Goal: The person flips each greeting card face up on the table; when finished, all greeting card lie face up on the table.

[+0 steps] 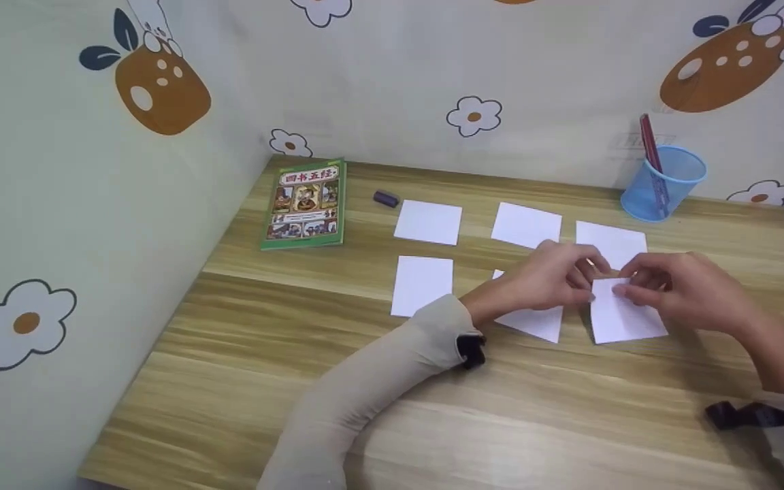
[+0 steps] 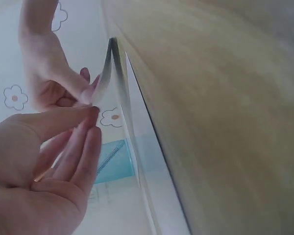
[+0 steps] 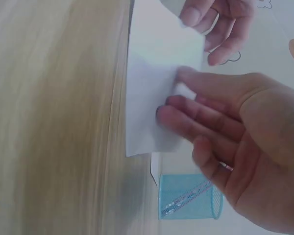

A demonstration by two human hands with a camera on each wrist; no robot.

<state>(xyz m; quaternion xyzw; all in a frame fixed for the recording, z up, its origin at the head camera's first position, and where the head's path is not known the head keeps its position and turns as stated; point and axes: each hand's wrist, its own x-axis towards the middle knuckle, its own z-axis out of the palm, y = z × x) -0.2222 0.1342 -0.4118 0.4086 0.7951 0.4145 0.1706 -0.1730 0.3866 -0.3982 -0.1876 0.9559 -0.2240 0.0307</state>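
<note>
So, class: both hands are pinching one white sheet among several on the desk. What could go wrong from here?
1. The left hand and right hand pinch the sheet at one edge; it might crease.
2. The left forearm lies over a neighbouring sheet and may drag it.

On the worktop [image 1: 242, 354], a book [image 1: 305, 203] lay far left, a pen cup [image 1: 664, 182] far right, paper sheets [image 1: 428, 222] between them, an eraser [image 1: 386, 198] beside the book.
</note>
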